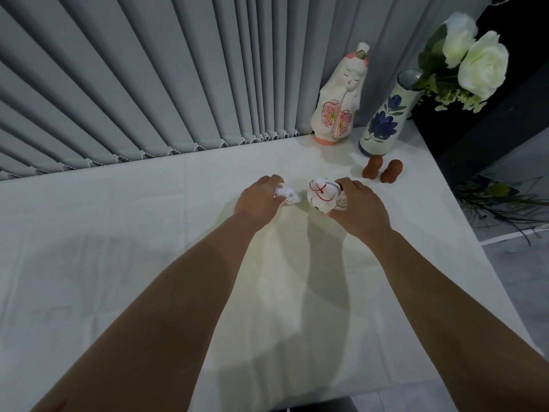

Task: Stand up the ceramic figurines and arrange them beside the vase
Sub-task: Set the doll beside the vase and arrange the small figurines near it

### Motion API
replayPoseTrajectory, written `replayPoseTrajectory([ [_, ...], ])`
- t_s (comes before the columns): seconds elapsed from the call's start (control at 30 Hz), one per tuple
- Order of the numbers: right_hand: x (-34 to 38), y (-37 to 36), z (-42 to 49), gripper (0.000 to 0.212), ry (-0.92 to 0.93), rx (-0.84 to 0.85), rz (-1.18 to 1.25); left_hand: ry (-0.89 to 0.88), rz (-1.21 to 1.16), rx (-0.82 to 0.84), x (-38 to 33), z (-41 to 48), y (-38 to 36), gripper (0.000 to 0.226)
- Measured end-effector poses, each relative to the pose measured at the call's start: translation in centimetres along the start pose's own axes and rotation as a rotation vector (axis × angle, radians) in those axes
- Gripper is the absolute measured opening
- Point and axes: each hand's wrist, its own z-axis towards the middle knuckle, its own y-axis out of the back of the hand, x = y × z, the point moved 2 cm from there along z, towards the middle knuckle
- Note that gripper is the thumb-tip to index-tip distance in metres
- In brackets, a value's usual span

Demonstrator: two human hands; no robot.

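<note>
A white vase (pixel 383 120) with blue flowers painted on it stands at the table's far right, holding white roses (pixel 475 58). A tall white doll figurine (pixel 338 99) with pink blossoms stands upright to its left. Two small brown figurines (pixel 383 171) stand in front of the vase. My left hand (pixel 258 200) is shut on a small white figurine (pixel 78 199) with red marks, low on the cloth. My right hand (pixel 359 206) grips a larger white figurine (pixel 323 194) with a red cord, tilted on its side.
A white cloth (pixel 148 263) covers the table. Grey vertical blinds (pixel 148 84) hang along the far edge. The table's right edge runs diagonally past the vase, with a dark wall and green leaves (pixel 502 200) beyond it.
</note>
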Motion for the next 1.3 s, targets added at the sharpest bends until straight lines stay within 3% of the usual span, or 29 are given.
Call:
replayPoseTrajectory([
  [0.1, -0.5, 0.8, 2.4, 0.047, -0.004, -0.052, 0.02, 0.003, -0.026, -0.021, -0.2, 1.7, 0.4, 0.031],
  [0.3, -0.9, 1.5, 7.4, 0.036, 0.076, -0.153, -0.191, 0.032, -0.043, -0.065, -0.9, 5.4, 1.2, 0.033],
  [0.67, -1.4, 1.2, 10.2, 0.043, 0.057, -0.041, -0.222, 0.045, -0.035, -0.064, -0.7, 9.5, 1.2, 0.033],
  [1.0, -0.7, 0.8, 9.2, 0.044, -0.072, -0.15, -0.133, -0.013, -0.017, -0.057, -1.2, 12.2, 1.3, 0.035],
  [1.3, -0.8, 0.7, 9.4, 0.044, -0.053, -0.146, -0.114, -0.037, -0.045, -0.025, -1.4, 13.4, 1.6, 0.038],
])
